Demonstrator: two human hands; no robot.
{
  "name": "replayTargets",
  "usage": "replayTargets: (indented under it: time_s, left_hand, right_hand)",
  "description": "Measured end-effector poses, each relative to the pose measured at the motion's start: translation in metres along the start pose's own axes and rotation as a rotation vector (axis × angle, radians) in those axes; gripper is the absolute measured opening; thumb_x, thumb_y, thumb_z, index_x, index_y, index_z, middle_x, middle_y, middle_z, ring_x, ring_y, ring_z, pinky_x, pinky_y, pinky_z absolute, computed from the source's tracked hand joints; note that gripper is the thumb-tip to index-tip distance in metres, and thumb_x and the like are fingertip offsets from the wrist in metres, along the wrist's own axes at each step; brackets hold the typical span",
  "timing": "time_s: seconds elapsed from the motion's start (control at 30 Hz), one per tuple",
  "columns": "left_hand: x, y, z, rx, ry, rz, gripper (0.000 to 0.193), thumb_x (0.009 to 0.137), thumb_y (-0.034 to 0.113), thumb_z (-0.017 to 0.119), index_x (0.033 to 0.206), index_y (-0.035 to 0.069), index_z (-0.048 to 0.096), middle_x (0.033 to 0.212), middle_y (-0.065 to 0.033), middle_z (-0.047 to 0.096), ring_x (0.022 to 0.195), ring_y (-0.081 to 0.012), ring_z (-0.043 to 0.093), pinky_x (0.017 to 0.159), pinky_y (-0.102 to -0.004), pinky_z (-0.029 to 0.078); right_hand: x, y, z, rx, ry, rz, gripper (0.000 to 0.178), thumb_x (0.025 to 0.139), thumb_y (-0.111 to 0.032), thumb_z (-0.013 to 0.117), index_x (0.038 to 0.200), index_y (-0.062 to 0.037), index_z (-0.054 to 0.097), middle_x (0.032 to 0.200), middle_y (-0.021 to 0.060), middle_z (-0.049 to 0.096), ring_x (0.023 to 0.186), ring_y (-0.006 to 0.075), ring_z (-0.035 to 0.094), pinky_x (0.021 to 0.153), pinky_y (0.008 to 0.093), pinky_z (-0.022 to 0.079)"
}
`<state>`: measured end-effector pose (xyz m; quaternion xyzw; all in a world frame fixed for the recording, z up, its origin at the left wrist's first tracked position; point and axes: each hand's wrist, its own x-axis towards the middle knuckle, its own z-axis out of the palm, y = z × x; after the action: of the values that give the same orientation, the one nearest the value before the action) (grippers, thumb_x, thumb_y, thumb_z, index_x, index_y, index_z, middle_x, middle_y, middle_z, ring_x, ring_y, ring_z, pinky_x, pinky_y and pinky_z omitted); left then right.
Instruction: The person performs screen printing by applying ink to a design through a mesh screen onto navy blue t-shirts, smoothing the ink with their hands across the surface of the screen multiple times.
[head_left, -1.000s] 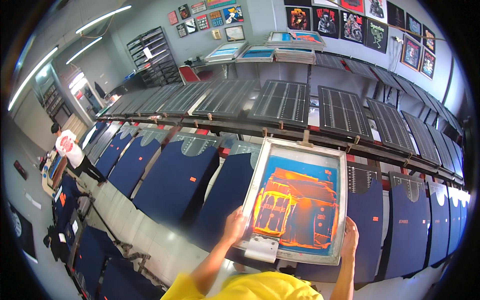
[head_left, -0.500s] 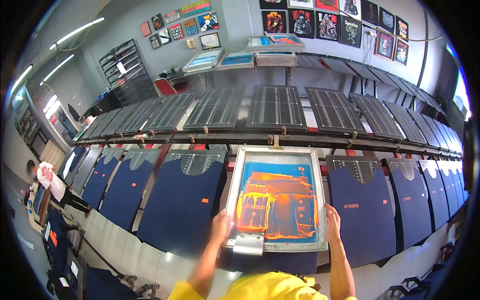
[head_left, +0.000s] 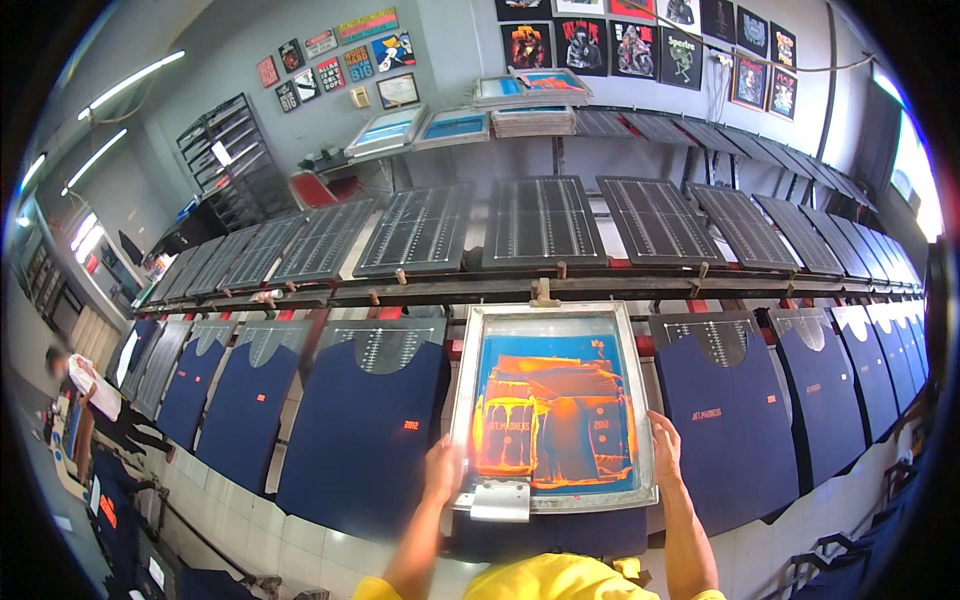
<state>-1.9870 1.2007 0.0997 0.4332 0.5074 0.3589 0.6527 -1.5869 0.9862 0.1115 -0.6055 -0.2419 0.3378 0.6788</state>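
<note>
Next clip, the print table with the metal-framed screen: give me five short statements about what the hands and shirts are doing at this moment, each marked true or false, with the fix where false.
1. Both hands grip the printing screen by its side rails. True: the left hand is on the left rail, the right hand on the right rail.
2. The screen's mesh shows green ink. False: it is blue with an orange design.
3. Navy shirts lie on boards on both sides of the screen. True.
4. The shirt right of the screen is blank. False: it bears a small orange print on the chest.
5. Nobody else is in view. False: another person stands at far left.
</note>
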Motion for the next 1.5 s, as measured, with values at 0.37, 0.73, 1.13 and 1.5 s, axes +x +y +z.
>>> replayTargets:
  time_s: [0.37, 0.73, 1.13, 1.5]
  left_hand:
    - [0.008, -0.026, -0.002, 0.061, 0.048, 0.190, 0.031, 0.103, 0.022, 0.049, 0.113, -0.003, 0.064, 0.083, 0.0038, 0.055, 0.076, -0.0071, 0.049, 0.069, -0.0254, 0.042]
    - [0.016, -0.029, -0.009, 0.062, 0.033, 0.206, 0.031, 0.104, 0.022, 0.049, 0.112, -0.002, 0.067, 0.100, -0.0039, 0.067, 0.090, -0.0124, 0.061, 0.081, -0.0276, 0.049]
    - [-0.006, -0.010, -0.003, 0.404, 0.287, 0.434, 0.041, 0.102, 0.024, 0.045, 0.118, -0.010, 0.062, 0.117, -0.0191, 0.068, 0.113, -0.0266, 0.064, 0.101, -0.0351, 0.046]
    - [-0.053, 0.014, -0.009, 0.227, 0.477, 0.565, 0.033, 0.103, 0.020, 0.045, 0.098, -0.007, 0.063, 0.093, -0.0161, 0.070, 0.091, -0.0245, 0.069, 0.089, -0.0344, 0.053]
  right_hand:
    - [0.003, 0.027, 0.008, -0.087, 0.040, -0.099, 0.048, 0.096, -0.023, 0.056, 0.135, 0.0042, 0.055, 0.138, 0.0157, 0.056, 0.131, 0.0245, 0.049, 0.112, 0.0370, 0.034]
    - [0.004, 0.038, 0.018, -0.236, 0.093, -0.179, 0.043, 0.097, -0.011, 0.055, 0.138, 0.0033, 0.051, 0.142, 0.0146, 0.054, 0.136, 0.0222, 0.046, 0.113, 0.0353, 0.035]
    - [-0.003, 0.021, 0.030, -0.431, 0.265, -0.367, 0.030, 0.090, -0.008, 0.061, 0.119, 0.0005, 0.063, 0.128, 0.0183, 0.061, 0.121, 0.0308, 0.059, 0.101, 0.0397, 0.047]
    - [-0.034, 0.001, 0.056, -0.657, 0.120, -0.637, 0.032, 0.084, 0.008, 0.059, 0.115, 0.0020, 0.063, 0.116, 0.0178, 0.066, 0.106, 0.0338, 0.063, 0.093, 0.0412, 0.049]
